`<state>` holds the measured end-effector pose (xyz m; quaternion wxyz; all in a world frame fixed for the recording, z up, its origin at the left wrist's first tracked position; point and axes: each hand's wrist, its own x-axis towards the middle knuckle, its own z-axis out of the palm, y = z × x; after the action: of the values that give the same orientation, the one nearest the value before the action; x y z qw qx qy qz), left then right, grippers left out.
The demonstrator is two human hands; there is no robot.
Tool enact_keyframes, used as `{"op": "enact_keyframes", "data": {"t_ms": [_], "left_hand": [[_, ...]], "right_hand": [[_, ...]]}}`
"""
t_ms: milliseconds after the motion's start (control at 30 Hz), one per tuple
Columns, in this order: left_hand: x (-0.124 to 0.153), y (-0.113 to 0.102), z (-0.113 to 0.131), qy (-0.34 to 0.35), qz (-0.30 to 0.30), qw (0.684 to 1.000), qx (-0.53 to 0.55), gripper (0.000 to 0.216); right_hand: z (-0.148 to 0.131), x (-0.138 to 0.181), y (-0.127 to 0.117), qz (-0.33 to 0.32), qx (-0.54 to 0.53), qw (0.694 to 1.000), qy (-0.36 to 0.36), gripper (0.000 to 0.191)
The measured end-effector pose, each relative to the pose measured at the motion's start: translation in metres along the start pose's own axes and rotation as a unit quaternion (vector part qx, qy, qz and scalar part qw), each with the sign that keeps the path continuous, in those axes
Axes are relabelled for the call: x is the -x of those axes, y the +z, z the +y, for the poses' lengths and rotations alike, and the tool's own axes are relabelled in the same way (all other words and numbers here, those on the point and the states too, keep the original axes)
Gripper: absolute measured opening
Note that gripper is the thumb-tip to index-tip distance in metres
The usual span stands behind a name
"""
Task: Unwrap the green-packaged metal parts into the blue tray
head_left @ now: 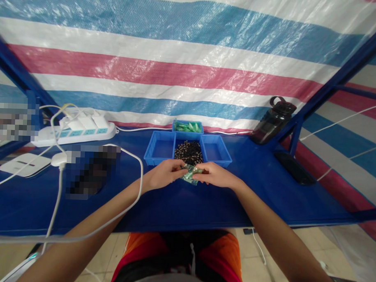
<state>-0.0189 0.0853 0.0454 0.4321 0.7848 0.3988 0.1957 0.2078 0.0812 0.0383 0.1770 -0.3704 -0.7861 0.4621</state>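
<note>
Between my two hands is a small clear plastic bag (pixel 190 177) with a greenish tint, held just in front of the blue bins. My left hand (pixel 166 173) pinches its left side with thumb and fingers. On the other side, my right hand (pixel 217 175) grips the bag's right edge. Right behind the bag lies a heap of small black and brass-coloured parts (pixel 189 151), too small to name, in the middle bin. Nothing shows inside the left blue bin (pixel 160 145) or the right blue bin (pixel 217 148). A smaller back bin (pixel 174 123) holds green packets (pixel 188 126).
A white power strip (pixel 80 131) with plugs sits at the back left, near a white flat device (pixel 25 165). A white cable (pixel 140 176) loops over my left forearm. A dark bottle (pixel 273 119) leans at the back right, with a black phone-like object (pixel 294 167) nearby.
</note>
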Motion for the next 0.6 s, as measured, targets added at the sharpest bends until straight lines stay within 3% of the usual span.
{"op": "enact_keyframes", "data": {"t_ms": [233,367,600], "left_hand": [[0.0,0.0,0.005,-0.058,-0.064,0.99,0.115,0.038],[-0.002,-0.002,0.008,-0.105,-0.022,0.972,0.208,0.05],[-0.002,-0.006,0.005,-0.078,0.027,0.967,0.24,0.037]], "right_hand": [[0.0,0.0,0.001,0.023,-0.044,0.999,0.018,0.025],[-0.001,0.0,-0.001,0.066,-0.084,0.994,-0.002,0.025],[-0.011,0.004,-0.002,0.061,-0.104,0.993,-0.011,0.024]]}}
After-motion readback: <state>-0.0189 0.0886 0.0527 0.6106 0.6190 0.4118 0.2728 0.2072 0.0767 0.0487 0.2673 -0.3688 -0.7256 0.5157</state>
